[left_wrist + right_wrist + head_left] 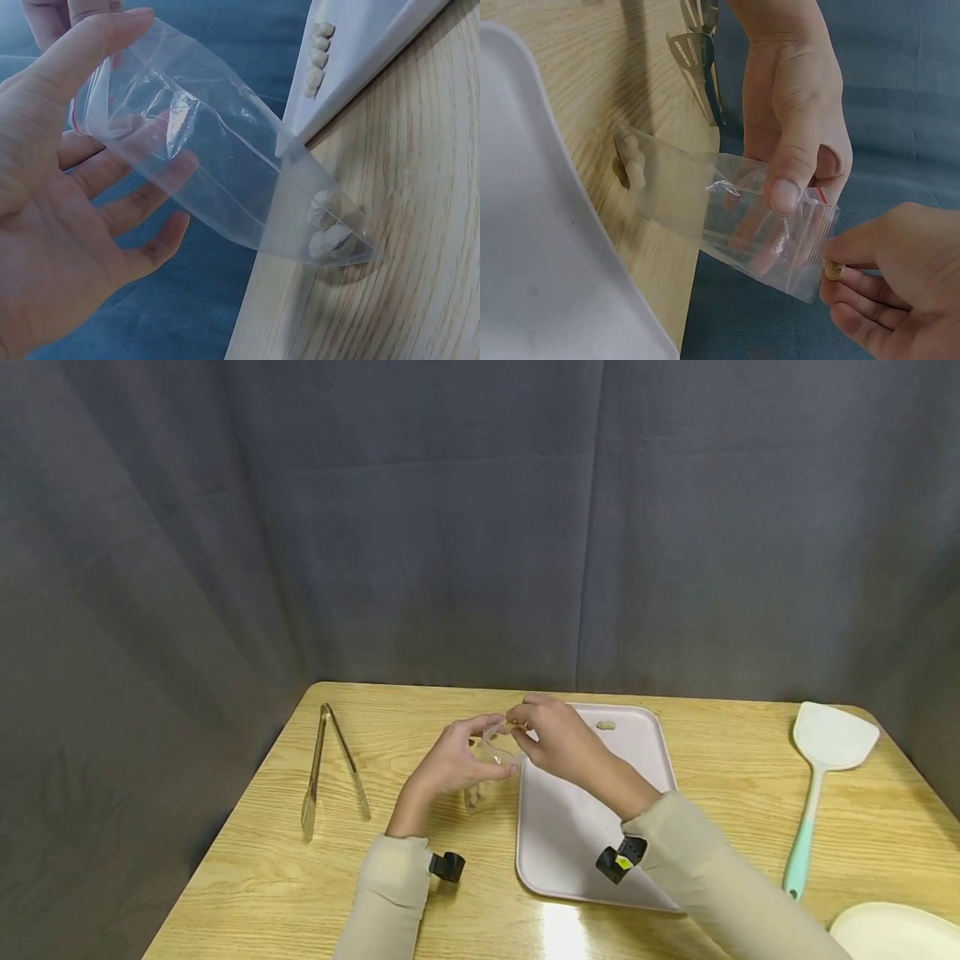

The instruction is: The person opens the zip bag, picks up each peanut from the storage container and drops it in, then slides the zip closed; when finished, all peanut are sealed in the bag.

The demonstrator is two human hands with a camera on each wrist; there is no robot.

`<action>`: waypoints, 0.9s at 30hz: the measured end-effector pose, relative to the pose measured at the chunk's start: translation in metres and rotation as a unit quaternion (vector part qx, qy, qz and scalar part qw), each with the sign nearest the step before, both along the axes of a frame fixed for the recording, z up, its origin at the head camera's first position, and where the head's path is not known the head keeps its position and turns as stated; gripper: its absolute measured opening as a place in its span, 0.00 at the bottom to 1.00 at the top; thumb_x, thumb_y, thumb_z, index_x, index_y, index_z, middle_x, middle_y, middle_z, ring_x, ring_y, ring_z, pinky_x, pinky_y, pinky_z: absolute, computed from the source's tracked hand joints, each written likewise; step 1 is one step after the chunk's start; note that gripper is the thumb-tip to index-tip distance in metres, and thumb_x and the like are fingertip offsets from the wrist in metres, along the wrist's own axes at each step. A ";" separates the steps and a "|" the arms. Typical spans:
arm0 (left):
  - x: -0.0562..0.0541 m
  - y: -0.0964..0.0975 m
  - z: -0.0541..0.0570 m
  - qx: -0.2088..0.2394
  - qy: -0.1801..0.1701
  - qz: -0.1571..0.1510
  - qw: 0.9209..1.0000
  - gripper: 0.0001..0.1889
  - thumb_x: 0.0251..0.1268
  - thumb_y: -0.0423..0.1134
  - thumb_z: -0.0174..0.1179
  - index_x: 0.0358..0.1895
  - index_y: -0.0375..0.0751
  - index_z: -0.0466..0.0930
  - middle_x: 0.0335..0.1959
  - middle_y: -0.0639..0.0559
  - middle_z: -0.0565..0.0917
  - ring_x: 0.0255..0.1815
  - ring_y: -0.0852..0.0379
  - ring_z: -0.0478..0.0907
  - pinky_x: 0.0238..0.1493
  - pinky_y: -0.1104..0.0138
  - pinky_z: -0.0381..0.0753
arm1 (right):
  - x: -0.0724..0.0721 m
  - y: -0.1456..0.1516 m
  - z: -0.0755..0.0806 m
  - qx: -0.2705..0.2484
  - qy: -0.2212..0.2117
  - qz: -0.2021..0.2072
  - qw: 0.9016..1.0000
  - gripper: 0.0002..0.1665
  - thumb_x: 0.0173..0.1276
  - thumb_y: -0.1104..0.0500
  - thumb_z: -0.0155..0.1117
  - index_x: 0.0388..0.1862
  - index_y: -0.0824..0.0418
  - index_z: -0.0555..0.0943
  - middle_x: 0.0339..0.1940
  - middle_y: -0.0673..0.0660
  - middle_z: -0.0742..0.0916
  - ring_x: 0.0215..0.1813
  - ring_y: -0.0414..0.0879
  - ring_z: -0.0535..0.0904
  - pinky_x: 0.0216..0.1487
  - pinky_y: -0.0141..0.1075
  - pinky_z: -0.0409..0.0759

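My left hand holds a clear zip-lock bag near its mouth, thumb on one side and fingers behind the plastic. A few peanuts lie in the bag's bottom corner, which hangs down by the wooden table. At the bag's mouth my right hand pinches a single peanut between thumb and fingers. Beneath the right arm is a pale rectangular tray, with a peanut on its far part. Whether the right fingers touch the bag is unclear.
Metal tongs lie spread on the table's left side. A white-headed spatula with a mint handle lies at the right. Part of a cream plate shows at the lower right. A dark curtain hangs behind the table.
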State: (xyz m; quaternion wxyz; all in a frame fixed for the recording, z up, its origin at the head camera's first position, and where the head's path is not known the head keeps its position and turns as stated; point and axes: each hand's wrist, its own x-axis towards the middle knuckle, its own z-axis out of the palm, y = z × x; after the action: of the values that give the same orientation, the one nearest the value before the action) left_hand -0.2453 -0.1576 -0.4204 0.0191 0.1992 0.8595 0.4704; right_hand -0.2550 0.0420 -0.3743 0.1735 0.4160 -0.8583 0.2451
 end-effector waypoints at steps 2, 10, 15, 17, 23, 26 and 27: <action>0.000 0.000 0.001 -0.004 0.000 0.000 1.000 0.40 0.51 0.45 0.77 0.70 0.42 0.72 0.67 0.51 0.75 0.65 0.49 0.70 0.62 0.47 0.70 | 0.000 -0.001 -0.001 0.001 -0.001 0.000 1.000 0.07 0.60 0.71 0.71 0.39 0.66 0.87 0.32 0.55 0.86 0.36 0.50 0.84 0.37 0.40 0.82; 0.001 -0.002 0.002 -0.012 0.001 0.002 1.000 0.41 0.51 0.48 0.76 0.70 0.43 0.72 0.68 0.51 0.74 0.65 0.48 0.70 0.62 0.45 0.70 | 0.001 -0.003 -0.001 0.001 -0.002 -0.004 1.000 0.09 0.59 0.71 0.72 0.39 0.65 0.87 0.32 0.55 0.86 0.36 0.48 0.84 0.37 0.39 0.82; 0.000 -0.002 0.002 -0.012 0.005 0.002 1.000 0.39 0.52 0.48 0.76 0.70 0.45 0.73 0.67 0.52 0.75 0.67 0.50 0.69 0.63 0.47 0.69 | 0.002 -0.004 -0.001 0.004 -0.007 -0.006 1.000 0.10 0.59 0.71 0.72 0.41 0.66 0.87 0.34 0.56 0.86 0.36 0.49 0.84 0.37 0.40 0.82; 0.000 -0.002 0.002 -0.011 0.007 0.001 1.000 0.39 0.52 0.47 0.76 0.69 0.44 0.73 0.67 0.52 0.75 0.67 0.50 0.70 0.63 0.47 0.70 | 0.002 -0.004 0.000 0.006 -0.009 -0.008 1.000 0.10 0.59 0.71 0.72 0.41 0.66 0.87 0.34 0.56 0.86 0.36 0.49 0.84 0.37 0.40 0.82; -0.001 -0.002 0.001 -0.008 0.009 -0.002 1.000 0.38 0.51 0.47 0.76 0.68 0.44 0.74 0.66 0.52 0.76 0.65 0.50 0.71 0.63 0.49 0.70 | 0.002 -0.004 0.000 0.013 -0.012 -0.012 1.000 0.10 0.59 0.71 0.72 0.41 0.65 0.87 0.34 0.55 0.85 0.36 0.49 0.83 0.37 0.40 0.82; -0.001 -0.003 0.001 -0.007 0.008 -0.004 1.000 0.38 0.52 0.47 0.76 0.68 0.44 0.74 0.65 0.52 0.76 0.65 0.50 0.71 0.62 0.48 0.70 | 0.002 -0.004 -0.001 0.017 -0.013 -0.013 1.000 0.10 0.59 0.71 0.72 0.41 0.65 0.87 0.34 0.55 0.85 0.36 0.49 0.83 0.37 0.40 0.82; -0.001 -0.003 0.001 -0.006 0.007 -0.004 1.000 0.38 0.52 0.47 0.76 0.68 0.45 0.74 0.65 0.52 0.76 0.65 0.50 0.71 0.62 0.48 0.70 | 0.002 -0.004 -0.001 0.019 -0.014 -0.014 1.000 0.10 0.59 0.71 0.72 0.40 0.65 0.87 0.34 0.55 0.85 0.37 0.49 0.83 0.37 0.40 0.82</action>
State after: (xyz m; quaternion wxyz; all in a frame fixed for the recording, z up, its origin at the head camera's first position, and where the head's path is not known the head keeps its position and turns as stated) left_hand -0.2460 -0.1604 -0.4191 0.0163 0.2063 0.8617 0.4633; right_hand -0.2530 0.0379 -0.3755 0.1571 0.4041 -0.8706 0.2325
